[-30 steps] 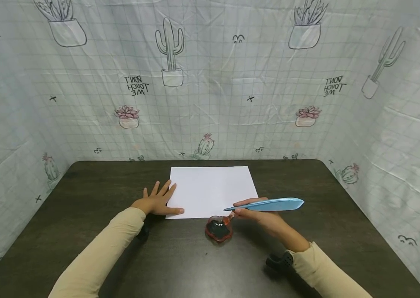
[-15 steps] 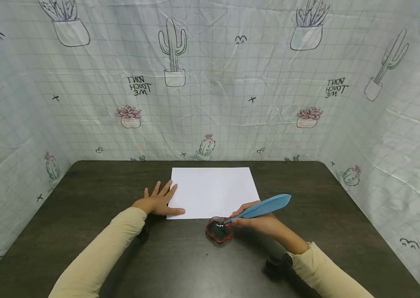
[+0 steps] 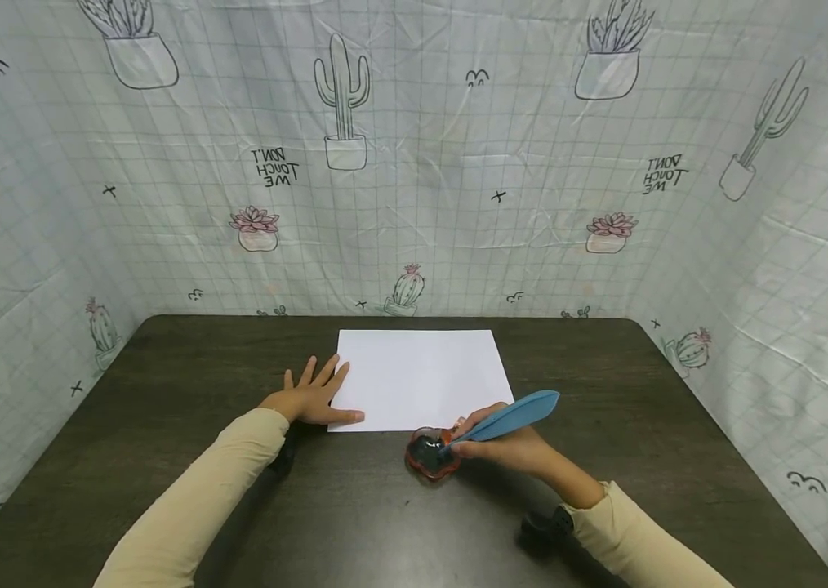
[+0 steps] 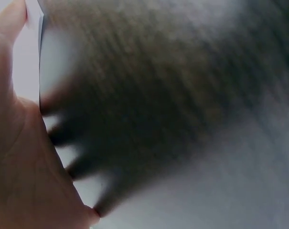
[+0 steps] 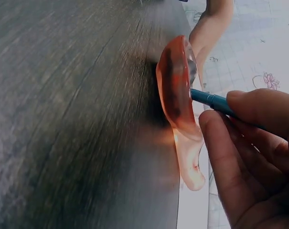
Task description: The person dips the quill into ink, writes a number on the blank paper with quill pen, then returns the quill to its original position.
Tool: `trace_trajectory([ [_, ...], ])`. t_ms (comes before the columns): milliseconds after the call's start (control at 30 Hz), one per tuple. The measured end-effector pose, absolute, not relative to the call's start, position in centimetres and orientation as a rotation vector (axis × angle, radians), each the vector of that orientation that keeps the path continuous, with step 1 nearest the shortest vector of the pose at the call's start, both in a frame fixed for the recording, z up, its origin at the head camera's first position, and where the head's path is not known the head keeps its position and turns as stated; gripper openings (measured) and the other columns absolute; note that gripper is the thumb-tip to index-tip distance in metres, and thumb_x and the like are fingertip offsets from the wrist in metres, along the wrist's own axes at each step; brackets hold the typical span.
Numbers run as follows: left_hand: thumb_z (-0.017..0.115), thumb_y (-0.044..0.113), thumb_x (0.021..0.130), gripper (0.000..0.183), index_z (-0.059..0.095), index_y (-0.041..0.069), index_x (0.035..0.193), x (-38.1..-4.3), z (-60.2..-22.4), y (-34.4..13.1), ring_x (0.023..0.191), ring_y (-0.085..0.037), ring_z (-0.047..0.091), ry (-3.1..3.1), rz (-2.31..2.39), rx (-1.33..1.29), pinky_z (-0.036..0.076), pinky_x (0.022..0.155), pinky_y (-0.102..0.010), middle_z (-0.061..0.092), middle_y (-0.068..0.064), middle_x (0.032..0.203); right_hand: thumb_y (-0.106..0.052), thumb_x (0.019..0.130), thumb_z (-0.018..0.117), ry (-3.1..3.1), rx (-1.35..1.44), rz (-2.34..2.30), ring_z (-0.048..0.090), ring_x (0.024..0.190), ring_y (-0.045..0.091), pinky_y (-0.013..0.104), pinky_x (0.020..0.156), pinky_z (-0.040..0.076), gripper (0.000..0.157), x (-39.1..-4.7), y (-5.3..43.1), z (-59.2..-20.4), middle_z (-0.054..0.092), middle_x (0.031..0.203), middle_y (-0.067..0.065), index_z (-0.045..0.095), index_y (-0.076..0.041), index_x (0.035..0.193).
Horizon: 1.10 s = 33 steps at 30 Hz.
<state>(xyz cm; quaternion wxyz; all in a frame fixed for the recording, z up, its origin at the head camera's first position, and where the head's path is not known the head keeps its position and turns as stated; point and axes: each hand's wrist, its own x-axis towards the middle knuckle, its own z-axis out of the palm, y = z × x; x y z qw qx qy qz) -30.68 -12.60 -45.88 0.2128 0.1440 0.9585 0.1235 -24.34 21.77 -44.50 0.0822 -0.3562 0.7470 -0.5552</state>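
My right hand pinches a blue feather quill pen between thumb and fingers. The pen's tip end reaches over the rim into a small red, translucent flower-shaped dish holding dark ink. In the right wrist view the dish shows a pale stub handle, and the tip itself is hidden inside. A white sheet of paper lies just beyond the dish. My left hand rests with fingers spread on the paper's left edge. The left wrist view has that hand at its left side.
Everything lies on a dark wood-grained table. A pale cloth printed with cacti hangs behind it and along both sides. A black wrist strap is on the right wrist, just before the beige sleeve.
My right hand has lowered the quill pen from above the paper's near edge into the ink dish, tilting its feather upward. The left hand has stayed on the paper.
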Motion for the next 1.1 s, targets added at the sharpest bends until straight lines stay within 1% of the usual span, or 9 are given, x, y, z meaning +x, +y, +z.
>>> trace_trajectory([
  [167, 0.042, 0.088, 0.073, 0.114, -0.002, 0.024, 0.156, -30.3, -45.6, -12.5, 0.144, -0.038, -0.019, 2.668, 0.373, 0.414, -0.014, 0.104, -0.070, -0.014, -0.002, 0.161, 0.004, 0.080, 0.074, 2.257, -1.113, -1.612, 0.068, 0.082, 0.017, 0.027, 0.075, 0.055, 0.008, -24.3, 21.5, -44.5, 0.071, 0.085, 0.021, 0.073, 0.007, 0.087],
  [233, 0.043, 0.088, 0.073, 0.114, 0.000, 0.023, 0.156, -30.3, -45.6, -12.5, 0.144, -0.040, -0.018, 2.673, 0.398, 0.419, -0.014, 0.103, -0.071, -0.012, -0.003, 0.161, 0.003, 0.081, 0.073, 2.245, -1.126, -1.607, 0.067, 0.080, 0.018, 0.027, 0.072, 0.055, 0.008, -24.2, 21.4, -44.5, 0.071, 0.085, 0.021, 0.073, 0.007, 0.087],
  [333, 0.042, 0.089, 0.072, 0.115, -0.001, 0.024, 0.156, -30.3, -45.7, -12.5, 0.144, -0.038, -0.019, 2.670, 0.392, 0.415, -0.015, 0.104, -0.070, -0.014, -0.002, 0.161, 0.005, 0.082, 0.072, 2.195, -1.160, -1.624, 0.068, 0.079, 0.022, 0.028, 0.068, 0.056, 0.009, -24.3, 21.2, -44.6, 0.070, 0.087, 0.025, 0.071, 0.010, 0.089],
  [433, 0.040, 0.089, 0.072, 0.114, -0.004, 0.026, 0.156, -30.3, -45.7, -12.5, 0.144, -0.035, -0.021, 2.665, 0.370, 0.407, -0.015, 0.105, -0.068, -0.016, 0.001, 0.160, 0.006, 0.082, 0.070, 2.162, -1.179, -1.645, 0.069, 0.080, 0.023, 0.029, 0.067, 0.056, 0.009, -24.3, 21.0, -44.6, 0.069, 0.088, 0.028, 0.070, 0.012, 0.090],
  [633, 0.047, 0.080, 0.079, 0.108, 0.001, 0.020, 0.156, -29.7, -44.5, -12.3, 0.144, -0.040, -0.016, 2.663, 0.380, 0.420, -0.013, 0.105, -0.070, -0.012, -0.006, 0.161, 0.009, 0.082, 0.069, 2.169, -1.153, -1.678, 0.070, 0.083, 0.020, 0.029, 0.070, 0.057, 0.009, -24.4, 21.2, -44.6, 0.069, 0.088, 0.028, 0.069, 0.014, 0.089],
  [767, 0.047, 0.076, 0.083, 0.104, -0.001, 0.019, 0.156, -29.6, -44.1, -12.2, 0.144, -0.039, -0.016, 2.658, 0.356, 0.419, -0.011, 0.106, -0.069, -0.012, -0.006, 0.161, 0.005, 0.080, 0.073, 2.283, -1.138, -1.626, 0.069, 0.081, 0.016, 0.026, 0.074, 0.056, 0.008, -24.2, 21.5, -44.5, 0.072, 0.084, 0.021, 0.072, 0.009, 0.087],
  [967, 0.048, 0.073, 0.085, 0.102, 0.001, 0.018, 0.156, -29.5, -43.9, -12.2, 0.144, -0.040, -0.015, 2.663, 0.364, 0.418, -0.009, 0.106, -0.070, -0.011, -0.008, 0.161, -0.003, 0.081, 0.076, 2.420, -1.141, -1.488, 0.065, 0.071, 0.004, 0.023, 0.064, 0.054, 0.007, -23.7, 21.7, -44.0, 0.073, 0.080, 0.009, 0.075, 0.001, 0.087],
  [1033, 0.048, 0.072, 0.085, 0.101, 0.001, 0.018, 0.156, -29.5, -43.9, -12.2, 0.144, -0.041, -0.014, 2.664, 0.365, 0.418, -0.008, 0.106, -0.070, -0.010, -0.008, 0.161, -0.003, 0.081, 0.076, 2.413, -1.148, -1.486, 0.062, 0.070, 0.002, 0.023, 0.063, 0.053, 0.007, -23.5, 21.6, -44.0, 0.073, 0.079, 0.008, 0.075, 0.000, 0.087],
  [1100, 0.048, 0.072, 0.085, 0.101, 0.002, 0.018, 0.156, -29.5, -43.9, -12.1, 0.144, -0.041, -0.013, 2.665, 0.365, 0.420, -0.008, 0.106, -0.071, -0.010, -0.008, 0.161, 0.000, 0.081, 0.075, 2.363, -1.197, -1.529, 0.063, 0.070, 0.006, 0.024, 0.065, 0.053, 0.006, -23.5, 21.4, -44.1, 0.072, 0.079, 0.012, 0.074, 0.002, 0.086],
])
